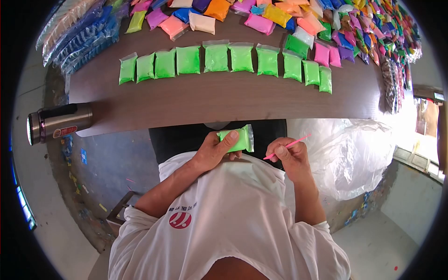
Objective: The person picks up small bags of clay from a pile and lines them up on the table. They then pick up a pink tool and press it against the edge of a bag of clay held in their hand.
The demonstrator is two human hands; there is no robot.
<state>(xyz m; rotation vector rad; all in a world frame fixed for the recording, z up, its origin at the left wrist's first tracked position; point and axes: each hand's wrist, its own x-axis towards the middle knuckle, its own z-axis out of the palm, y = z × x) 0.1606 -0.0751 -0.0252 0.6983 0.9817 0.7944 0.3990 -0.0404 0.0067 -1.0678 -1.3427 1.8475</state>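
Over my lap, my left hand (213,150) is closed around a small clear bag of bright green clay-like material (239,139), thumb on top. The bag's clear top edge points to the right. Just right of it, my right hand (290,157) pinches a thin pink stick (295,142), whose lower left tip points toward the bag without touching it. Ahead on the table, a row of similar green bags (189,60) lies side by side in a slight arc. A darker green bag (297,45) lies behind the row's right part.
Many coloured bags (275,16) are heaped along the back and right of the brown table (224,100). Stacked blue and clear packs (88,39) lie at the back left. A steel flask (60,122) is at the left edge. A large clear plastic bag (343,156) hangs at my right.
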